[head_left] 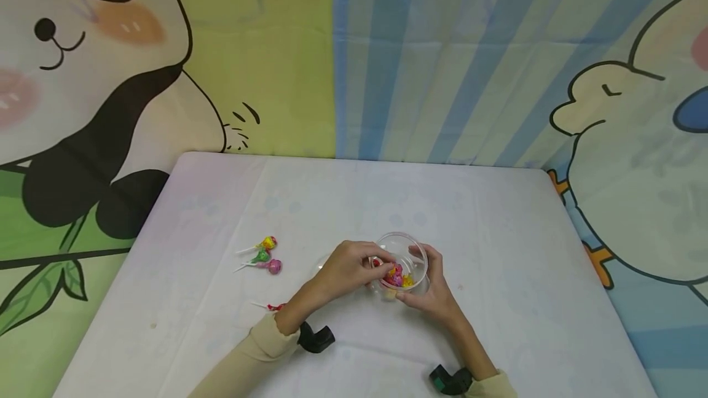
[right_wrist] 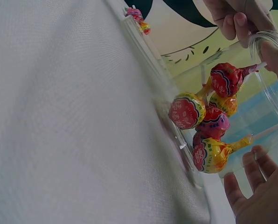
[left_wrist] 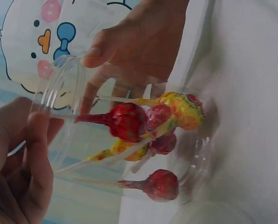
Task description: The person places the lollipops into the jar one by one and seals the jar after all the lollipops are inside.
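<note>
1. Right now we see a clear plastic cup [head_left: 406, 257] lying tilted on the white table [head_left: 498, 250], held between both hands close together.
2. Our right hand [head_left: 434, 290] cups the container from its far side, fingers curled round the wall; our left hand [head_left: 345, 269] is at the open rim, pinching the stick of a red lollipop [left_wrist: 127, 121] whose head is inside.
3. Counting the lollipops in the cup [right_wrist: 209, 116], the right wrist view shows about five wrapped heads, red, yellow and purple, bunched against the bottom; the exact number we cannot tell, since they overlap.
4. Out on the table, three loose lollipops [head_left: 265, 253] lie well left of the hands, yellow, green and pink, and one more red lollipop [head_left: 273, 307] peeks out just beside the left wrist.
5. Only the head view shows those loose ones together; the left wrist view alone shows the fingers [left_wrist: 36, 158] clamped on the stick.
</note>
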Motion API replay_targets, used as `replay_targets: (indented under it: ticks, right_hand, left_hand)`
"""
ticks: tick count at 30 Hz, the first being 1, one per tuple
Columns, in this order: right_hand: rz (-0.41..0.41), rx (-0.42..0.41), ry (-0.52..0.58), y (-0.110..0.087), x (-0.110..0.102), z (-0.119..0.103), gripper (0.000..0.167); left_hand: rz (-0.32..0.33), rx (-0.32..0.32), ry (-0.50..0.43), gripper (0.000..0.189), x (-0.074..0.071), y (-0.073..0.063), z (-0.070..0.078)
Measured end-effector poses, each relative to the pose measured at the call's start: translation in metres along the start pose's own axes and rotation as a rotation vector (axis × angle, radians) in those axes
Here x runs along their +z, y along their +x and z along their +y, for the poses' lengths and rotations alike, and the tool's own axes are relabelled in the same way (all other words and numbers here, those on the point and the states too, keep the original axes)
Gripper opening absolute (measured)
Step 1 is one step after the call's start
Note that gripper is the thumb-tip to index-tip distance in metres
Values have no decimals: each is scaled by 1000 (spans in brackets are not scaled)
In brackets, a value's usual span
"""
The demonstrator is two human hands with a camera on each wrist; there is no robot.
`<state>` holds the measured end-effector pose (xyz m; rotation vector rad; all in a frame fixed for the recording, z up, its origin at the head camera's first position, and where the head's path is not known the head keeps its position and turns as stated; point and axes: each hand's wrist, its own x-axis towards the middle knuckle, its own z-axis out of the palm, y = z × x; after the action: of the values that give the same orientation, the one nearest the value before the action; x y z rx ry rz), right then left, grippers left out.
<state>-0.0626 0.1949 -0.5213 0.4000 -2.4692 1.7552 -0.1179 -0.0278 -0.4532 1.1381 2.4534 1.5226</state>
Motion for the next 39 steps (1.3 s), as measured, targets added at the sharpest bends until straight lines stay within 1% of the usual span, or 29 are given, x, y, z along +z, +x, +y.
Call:
replay_targets:
  ticks: [2,6,9,11,15,17,19,22,24,26,29,31,33,35,37,39]
  right_hand:
    - [4,0,1,0,0,0,102]
    - [10,4,2,0,0,1,101]
    - [4,24,-2,0,0,2,101]
    - [0,41,-5,-1,0,1,101]
    - [3,44,-11,-1,2,2,100]
    - [10,43,-8,-1,3,3,99]
    - [16,38,-10,-2,3,4,99]
    - [19,35,-12,-3,5,6,100]
    - [21,28,-5,-3,7,7,100]
    - [16,28,3,-3,8,6,100]
    - [6,39,8,-2,10,6,100]
    - [2,46,6,-1,11,4,100]
    - [8,53,-2,-1,9,3,100]
    - [14,59,-10,-1,7,2,100]
    - [19,66,-17,0,5,2,100]
    - [16,77,-21,0,3,2,100]
  left_hand:
    - [-30,-26,64,12,-2,2,4]
    - [-97,-102,143,11,-5,8,12]
    - [-140,-160,187,12,-7,11,18]
    - [-171,-188,244,12,-9,14,22]
    - [-230,-211,367,10,-11,21,30]
    - [-254,-217,408,9,-12,24,33]
    - [-273,-226,430,9,-14,26,34]
    - [-278,-223,436,11,-16,26,34]
    - [-264,-199,420,14,-20,22,33]
    - [-220,-152,401,18,-28,14,30]
    - [-113,-82,395,22,-44,-2,25]
    - [-30,-60,406,25,-58,-14,21]
    - [38,-74,423,28,-71,-26,17]
    - [83,-113,455,30,-82,-37,10]
    - [111,-163,514,27,-92,-47,1]
    - [117,-227,576,25,-101,-57,-12]
